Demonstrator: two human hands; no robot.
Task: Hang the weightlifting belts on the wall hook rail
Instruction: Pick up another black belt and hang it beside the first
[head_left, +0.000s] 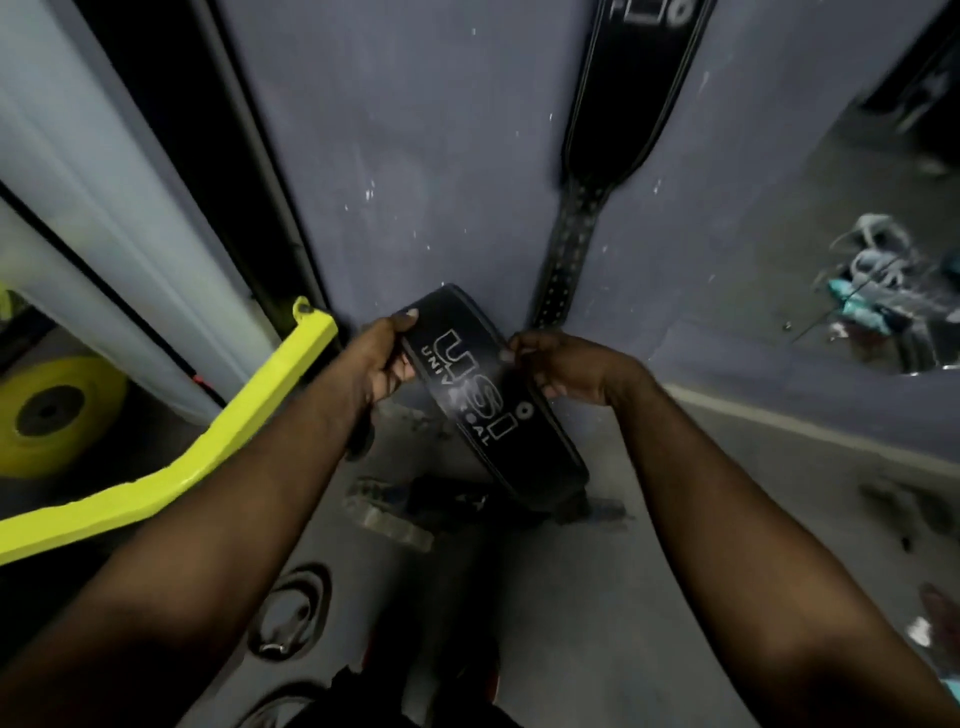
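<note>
Currently we hold a wide black leather weightlifting belt with white lettering (478, 395) between both hands: our left hand (382, 358) grips its upper end, our right hand (558, 366) pinches its right edge. Above our right hand, a second black leather belt (618, 119) hangs against the grey wall (405, 156).

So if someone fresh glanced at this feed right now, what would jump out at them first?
Probably the black belt with white USI lettering, held at centre frame by both hands, the left hand on its upper end and the right hand on its edge. Next, the bright yellow bar slanting across the left side, with a yellow weight plate behind it. A second black belt already hangs on the grey wall above.
</note>
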